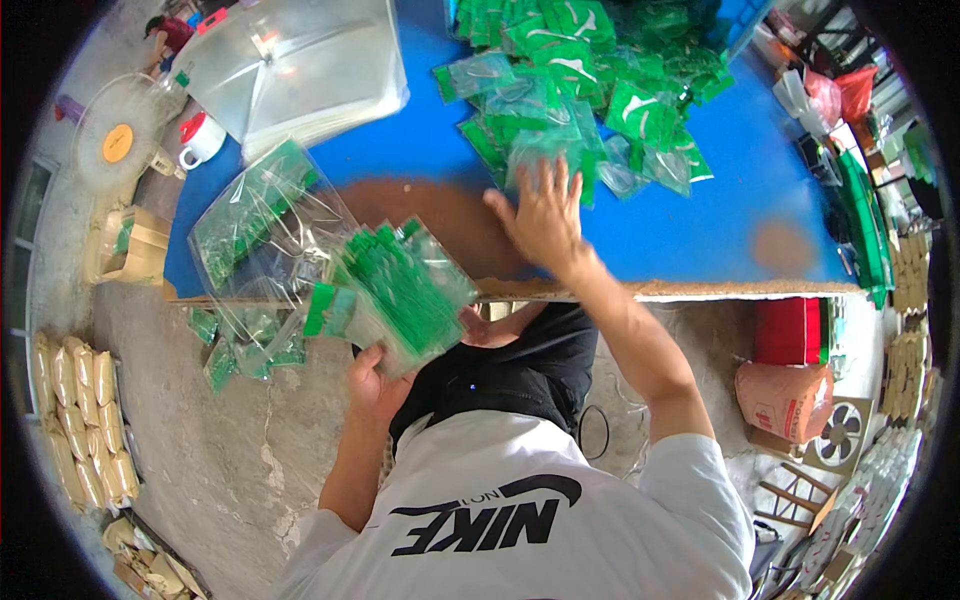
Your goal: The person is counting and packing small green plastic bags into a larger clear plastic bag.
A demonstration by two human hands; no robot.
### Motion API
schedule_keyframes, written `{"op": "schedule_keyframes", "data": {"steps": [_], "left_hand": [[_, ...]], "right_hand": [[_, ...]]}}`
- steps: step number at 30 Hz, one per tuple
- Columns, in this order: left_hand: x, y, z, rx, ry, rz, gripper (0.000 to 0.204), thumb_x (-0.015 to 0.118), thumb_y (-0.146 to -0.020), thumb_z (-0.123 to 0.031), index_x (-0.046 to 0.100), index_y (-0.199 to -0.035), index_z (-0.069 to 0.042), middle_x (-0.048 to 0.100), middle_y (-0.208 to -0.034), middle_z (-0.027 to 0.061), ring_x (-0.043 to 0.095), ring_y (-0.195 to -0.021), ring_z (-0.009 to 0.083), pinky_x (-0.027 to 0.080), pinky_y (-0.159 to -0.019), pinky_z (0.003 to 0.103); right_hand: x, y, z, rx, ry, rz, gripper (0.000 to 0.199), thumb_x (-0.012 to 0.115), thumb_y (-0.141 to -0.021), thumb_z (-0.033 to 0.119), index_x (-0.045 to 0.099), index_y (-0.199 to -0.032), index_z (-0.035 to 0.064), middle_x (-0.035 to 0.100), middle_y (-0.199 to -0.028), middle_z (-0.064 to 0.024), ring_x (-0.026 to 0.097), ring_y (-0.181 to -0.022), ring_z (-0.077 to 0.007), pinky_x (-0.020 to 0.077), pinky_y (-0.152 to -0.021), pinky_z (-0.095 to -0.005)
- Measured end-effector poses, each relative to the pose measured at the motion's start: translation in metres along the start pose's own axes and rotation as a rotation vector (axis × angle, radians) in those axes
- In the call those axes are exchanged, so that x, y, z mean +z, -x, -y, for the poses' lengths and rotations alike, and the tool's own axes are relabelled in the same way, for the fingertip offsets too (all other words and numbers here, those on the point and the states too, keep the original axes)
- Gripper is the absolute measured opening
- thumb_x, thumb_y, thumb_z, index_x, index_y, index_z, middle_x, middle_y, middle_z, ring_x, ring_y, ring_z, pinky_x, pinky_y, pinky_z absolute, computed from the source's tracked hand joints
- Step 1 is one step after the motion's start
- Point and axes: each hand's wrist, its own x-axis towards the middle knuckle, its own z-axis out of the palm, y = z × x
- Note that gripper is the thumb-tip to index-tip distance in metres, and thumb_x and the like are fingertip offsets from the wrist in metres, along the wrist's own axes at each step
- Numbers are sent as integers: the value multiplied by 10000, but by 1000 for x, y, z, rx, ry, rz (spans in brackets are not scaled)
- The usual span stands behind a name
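Observation:
My left hand grips a thick stack of clear bags with green contents, held fanned out just below the table's near edge. My right hand reaches forward over the blue table with fingers spread, its fingertips resting on a clear bag with green contents at the near side of a big pile of such packets. A large clear bag holding more green packets lies at the table's left corner, partly hanging over the edge.
Clear plastic sheeting covers the far left of the table. A white and red jug stands beside it. Tan sacks line the floor at left. A red box, a pink sack and a fan sit under the table at right.

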Motion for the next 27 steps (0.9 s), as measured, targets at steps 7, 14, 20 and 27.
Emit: {"op": "schedule_keyframes", "data": {"steps": [7, 14, 20, 27], "left_hand": [[-12, 1, 5, -80, -78, -39, 664, 654, -831, -120, 405, -1440, -35, 498, -1442, 132, 449, -1353, 320, 315, -1155, 536], [5, 0, 6, -44, -61, -121, 575, 682, -832, -40, 489, -1373, -66, 562, -1354, 67, 503, -1296, 252, 359, -1132, 460], [37, -2, 1, 20, -168, -96, 618, 728, -793, -29, 490, -1362, -69, 568, -1322, 58, 525, -1256, 233, 403, -1083, 419], [105, -80, -37, 299, -1053, 39, 707, 824, -745, -104, 476, -1356, -31, 564, -1290, 76, 544, -1182, 226, 442, -999, 386]], "right_hand": [[-40, 57, 39, -59, -1189, 445, 379, 491, -1018, 308, 604, -1127, -37, 609, -1193, -248, 531, -1195, -440, 424, -1014, -461], [-48, 46, 71, 159, -759, 7, 613, 601, -959, 375, 428, -1348, -66, 567, -1220, -286, 558, -1119, -426, 435, -976, -477], [-46, 55, 80, 149, -1265, 192, 1116, 845, -758, 406, 169, -1511, -64, 342, -1470, -312, 410, -1340, -378, 359, -1099, -480], [-78, -13, 44, -74, -1457, 350, 1388, 955, -608, 312, -11, -1553, -6, 321, -1521, -249, 332, -1411, -288, 283, -1175, -418]]}}
